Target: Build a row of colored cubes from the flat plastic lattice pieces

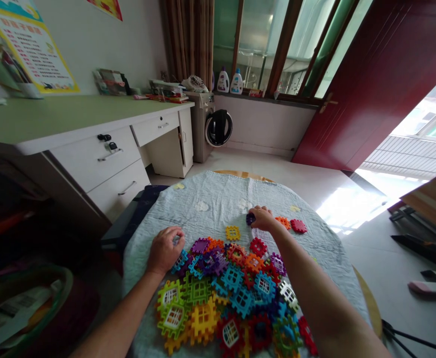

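My right hand [263, 219] reaches over the cloth with its fingers closed on a dark purple tile [250, 219]. To its left and nearer lies a yellow tile [232, 232] by itself. An orange tile [283, 222] and a red tile [298, 226] lie to the right of that hand. My left hand [166, 248] rests at the left edge of the pile, its thumb and fingers curled toward each other; what they hold, if anything, is hidden. Between my forearms spreads a pile of interlocking tiles [233, 278] in blue, purple, green, yellow, orange and red.
A pale blue cloth [210, 191] covers the round table. Behind and left stands a desk [91, 112] with drawers. A washing machine [202, 124] with its door open is at the back. A dark red door [352, 84] is at the right.
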Demonstrator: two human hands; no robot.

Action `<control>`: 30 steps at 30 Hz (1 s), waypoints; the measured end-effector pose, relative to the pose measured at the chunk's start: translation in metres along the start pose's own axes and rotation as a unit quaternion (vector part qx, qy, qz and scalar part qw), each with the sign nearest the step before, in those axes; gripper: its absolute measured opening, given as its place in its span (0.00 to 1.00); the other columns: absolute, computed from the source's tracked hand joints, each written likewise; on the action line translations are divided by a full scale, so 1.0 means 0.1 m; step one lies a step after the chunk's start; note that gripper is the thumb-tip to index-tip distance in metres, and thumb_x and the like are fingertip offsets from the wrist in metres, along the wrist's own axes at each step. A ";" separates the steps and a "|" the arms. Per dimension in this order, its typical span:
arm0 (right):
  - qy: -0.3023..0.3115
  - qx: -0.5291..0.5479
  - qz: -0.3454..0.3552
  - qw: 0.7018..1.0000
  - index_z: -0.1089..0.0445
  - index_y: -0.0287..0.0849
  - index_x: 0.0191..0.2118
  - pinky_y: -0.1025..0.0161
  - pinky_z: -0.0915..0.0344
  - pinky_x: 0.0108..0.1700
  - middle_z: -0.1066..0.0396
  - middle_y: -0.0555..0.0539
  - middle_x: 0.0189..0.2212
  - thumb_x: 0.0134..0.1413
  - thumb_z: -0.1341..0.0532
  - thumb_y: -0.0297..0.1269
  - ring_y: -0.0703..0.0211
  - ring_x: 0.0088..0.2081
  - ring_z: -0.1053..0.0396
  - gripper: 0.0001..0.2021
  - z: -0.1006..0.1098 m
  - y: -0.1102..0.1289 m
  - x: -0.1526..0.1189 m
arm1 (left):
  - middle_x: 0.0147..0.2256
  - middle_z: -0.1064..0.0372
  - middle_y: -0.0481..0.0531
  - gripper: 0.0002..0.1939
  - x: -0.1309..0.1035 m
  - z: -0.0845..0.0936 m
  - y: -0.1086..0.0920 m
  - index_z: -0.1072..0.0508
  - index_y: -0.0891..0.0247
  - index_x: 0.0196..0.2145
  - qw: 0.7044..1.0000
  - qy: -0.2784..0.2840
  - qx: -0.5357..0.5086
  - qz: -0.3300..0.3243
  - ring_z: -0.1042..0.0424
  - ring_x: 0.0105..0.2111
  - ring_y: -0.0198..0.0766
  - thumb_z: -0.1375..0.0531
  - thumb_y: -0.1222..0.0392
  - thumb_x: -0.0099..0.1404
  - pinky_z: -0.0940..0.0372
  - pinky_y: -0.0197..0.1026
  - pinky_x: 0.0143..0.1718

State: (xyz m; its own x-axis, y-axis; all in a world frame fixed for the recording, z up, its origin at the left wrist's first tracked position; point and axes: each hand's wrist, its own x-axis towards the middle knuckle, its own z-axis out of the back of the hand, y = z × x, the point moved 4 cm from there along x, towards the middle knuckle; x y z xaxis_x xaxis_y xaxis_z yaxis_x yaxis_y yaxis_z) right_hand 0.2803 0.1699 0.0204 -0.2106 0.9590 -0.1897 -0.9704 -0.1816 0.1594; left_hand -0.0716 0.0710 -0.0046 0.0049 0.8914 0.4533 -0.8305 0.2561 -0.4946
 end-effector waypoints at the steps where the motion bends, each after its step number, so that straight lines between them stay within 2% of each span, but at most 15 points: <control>1: 0.000 0.001 -0.001 1.000 0.27 0.47 0.48 0.55 0.45 0.47 0.31 0.42 0.48 0.40 0.34 0.33 0.43 0.51 0.39 0.23 0.01 0.01 0.00 | 0.40 0.24 0.56 0.07 0.00 0.00 0.00 0.28 0.59 0.29 1.000 0.000 0.000 0.000 0.27 0.45 0.47 0.45 0.58 0.60 0.35 0.49 0.52; 7: -0.006 0.026 -0.001 1.000 0.25 0.45 0.45 0.54 0.43 0.49 0.30 0.41 0.47 0.37 0.31 0.32 0.42 0.51 0.37 0.23 0.02 0.03 0.02 | 0.40 0.24 0.57 0.08 0.00 0.01 -0.02 0.28 0.60 0.29 1.000 0.002 0.001 -0.001 0.27 0.45 0.48 0.46 0.58 0.60 0.35 0.49 0.52; 10: -0.016 0.056 -0.002 0.998 0.26 0.45 0.48 0.54 0.40 0.50 0.29 0.42 0.48 0.36 0.29 0.34 0.44 0.51 0.36 0.26 0.08 -0.03 0.02 | 0.40 0.24 0.57 0.09 0.00 0.00 -0.01 0.28 0.61 0.29 1.000 0.003 0.003 -0.002 0.27 0.46 0.47 0.46 0.58 0.60 0.35 0.49 0.53; 12: -0.035 0.080 -0.006 0.996 0.29 0.45 0.54 0.57 0.39 0.50 0.30 0.42 0.51 0.42 0.31 0.36 0.48 0.51 0.34 0.28 0.17 -0.12 0.02 | 0.41 0.24 0.57 0.09 0.00 0.00 0.00 0.27 0.61 0.30 1.000 0.005 0.002 -0.001 0.27 0.46 0.47 0.46 0.57 0.61 0.35 0.49 0.53; 15: -0.070 0.108 -0.020 0.992 0.35 0.43 0.60 0.59 0.37 0.49 0.32 0.40 0.54 0.54 0.39 0.38 0.54 0.50 0.32 0.26 0.33 -0.28 0.02 | 0.41 0.24 0.57 0.09 0.00 -0.01 0.02 0.27 0.61 0.29 1.000 0.008 -0.001 0.002 0.27 0.46 0.48 0.46 0.57 0.61 0.35 0.50 0.53; 18: -0.080 0.105 -0.028 0.991 0.34 0.42 0.59 0.58 0.38 0.50 0.31 0.40 0.53 0.57 0.41 0.38 0.53 0.50 0.33 0.24 0.39 -0.35 0.00 | 0.41 0.24 0.57 0.09 0.00 -0.01 0.02 0.27 0.60 0.30 1.000 0.007 -0.003 0.005 0.27 0.46 0.48 0.46 0.57 0.60 0.35 0.50 0.53; 25: -0.020 0.026 -0.017 0.999 0.28 0.45 0.52 0.50 0.44 0.51 0.31 0.40 0.50 0.40 0.32 0.37 0.40 0.54 0.40 0.28 0.11 -0.08 -0.01 | 0.40 0.24 0.57 0.09 0.00 -0.01 0.01 0.28 0.60 0.29 1.000 0.008 -0.006 0.007 0.27 0.46 0.47 0.46 0.57 0.60 0.36 0.49 0.53; 30: 0.005 -0.010 -0.011 1.000 0.26 0.44 0.47 0.53 0.45 0.48 0.31 0.40 0.48 0.40 0.34 0.37 0.41 0.51 0.40 0.22 0.02 0.02 -0.01 | 0.40 0.24 0.57 0.09 0.00 -0.01 0.03 0.28 0.60 0.29 1.000 0.008 -0.006 0.010 0.28 0.46 0.48 0.46 0.57 0.60 0.36 0.49 0.53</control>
State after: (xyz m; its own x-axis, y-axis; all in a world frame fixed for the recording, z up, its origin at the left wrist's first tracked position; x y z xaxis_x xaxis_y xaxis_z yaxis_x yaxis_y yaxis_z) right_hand 0.2790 0.1695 0.0227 -0.1901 0.9606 -0.2026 -0.9770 -0.1647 0.1357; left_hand -0.0730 0.0722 -0.0069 -0.0022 0.9019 0.4319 -0.8237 0.2433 -0.5122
